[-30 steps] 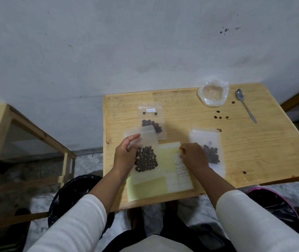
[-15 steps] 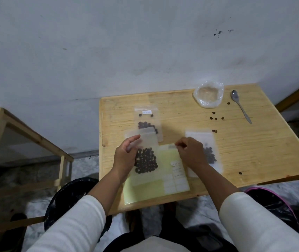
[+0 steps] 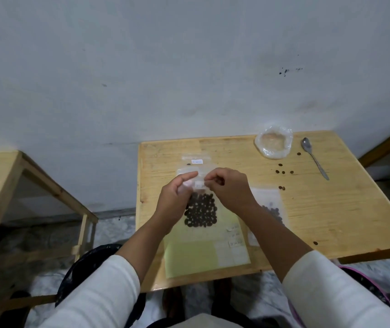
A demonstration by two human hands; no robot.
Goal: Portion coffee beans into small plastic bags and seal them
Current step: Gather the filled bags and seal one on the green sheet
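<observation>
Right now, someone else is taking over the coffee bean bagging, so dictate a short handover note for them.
Left hand holds the bag of beans near its top; right hand pinches a small white label at the bag's top.
That bag lies on the green sheet, which carries more labels.
Done: one labelled bag behind the hands, another filled bag under the right forearm.
Left: finish this bag; gather loose beans near the spoon and clear bag.
</observation>
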